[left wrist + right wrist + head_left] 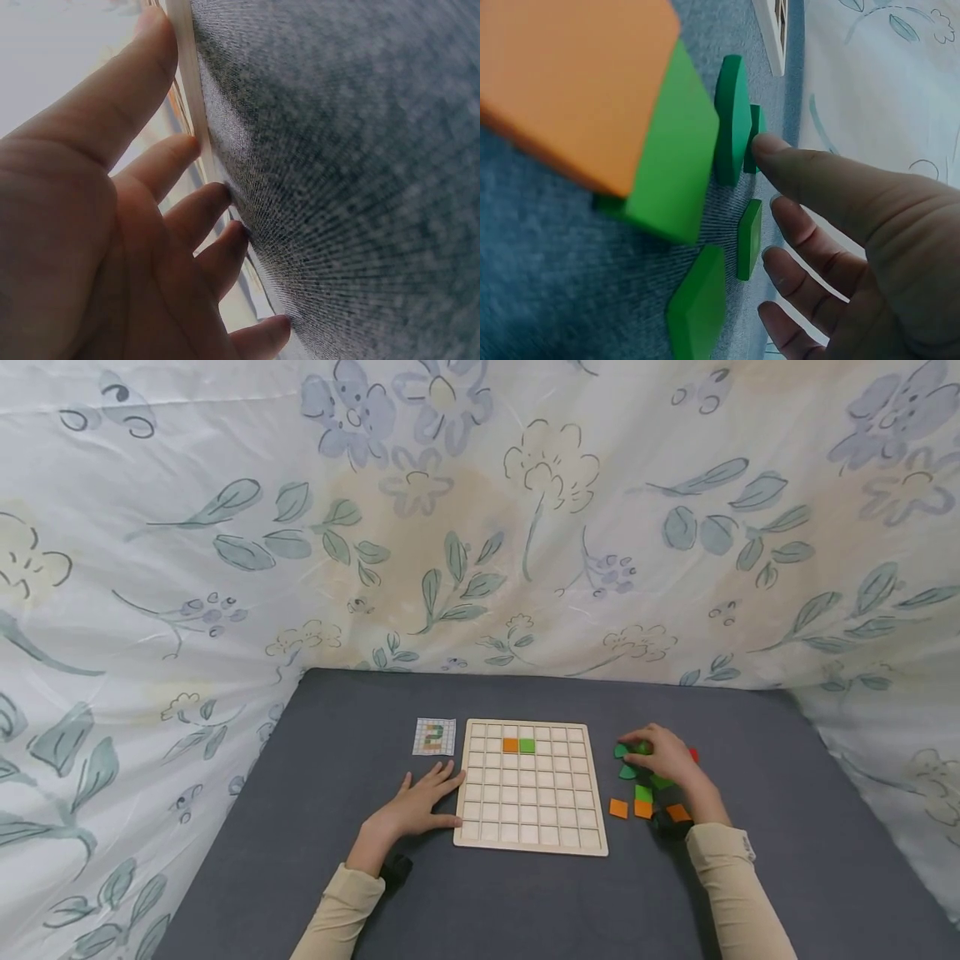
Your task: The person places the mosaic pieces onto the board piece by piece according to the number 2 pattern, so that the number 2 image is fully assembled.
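My left hand (412,803) lies spread at the left edge of a wooden grid board (519,849); its thumb and index finger touch the frame. On the board sit an orange square tile (511,745) and a light green one (527,746), side by side near the top. Over loose tiles on the right is my right hand (667,756), thumb and fingers apart. A dark green tile (621,750) lies between its thumb and index fingertips; in the right wrist view the thumb reaches a dark green tile (755,139), with no closed grip visible.
A small pattern card (434,737) lies left of the board. Orange tiles (618,808), light green tiles (643,792) and a red piece (693,755) lie around the right hand. Floral cloth (480,527) hangs behind the dark grey table (525,902).
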The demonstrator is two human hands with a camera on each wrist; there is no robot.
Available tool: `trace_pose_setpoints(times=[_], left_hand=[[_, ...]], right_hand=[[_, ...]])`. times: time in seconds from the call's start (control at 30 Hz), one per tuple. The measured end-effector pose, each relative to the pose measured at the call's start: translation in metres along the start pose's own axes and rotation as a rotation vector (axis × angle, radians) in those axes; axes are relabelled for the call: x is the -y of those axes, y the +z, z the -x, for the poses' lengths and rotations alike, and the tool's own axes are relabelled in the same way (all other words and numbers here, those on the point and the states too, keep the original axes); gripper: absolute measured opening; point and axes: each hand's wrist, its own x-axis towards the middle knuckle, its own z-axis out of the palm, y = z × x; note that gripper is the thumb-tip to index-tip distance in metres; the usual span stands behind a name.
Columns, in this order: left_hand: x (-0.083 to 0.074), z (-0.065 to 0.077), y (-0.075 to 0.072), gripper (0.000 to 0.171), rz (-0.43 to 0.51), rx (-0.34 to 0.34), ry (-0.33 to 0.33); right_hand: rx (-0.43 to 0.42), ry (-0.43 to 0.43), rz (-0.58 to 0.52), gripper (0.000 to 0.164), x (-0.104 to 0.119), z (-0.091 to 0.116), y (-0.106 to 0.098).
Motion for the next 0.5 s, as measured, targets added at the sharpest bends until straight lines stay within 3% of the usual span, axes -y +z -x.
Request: trace_pose_setpoints(times=[0.5], left_hand=[[0.0021, -0.0012, 0.0004, 0.077, -0.006, 0.009, -0.007]], right_hand=[[0.035, -0.010, 0.032, 0.030, -0.0025, -0.0033, -0.0015]])
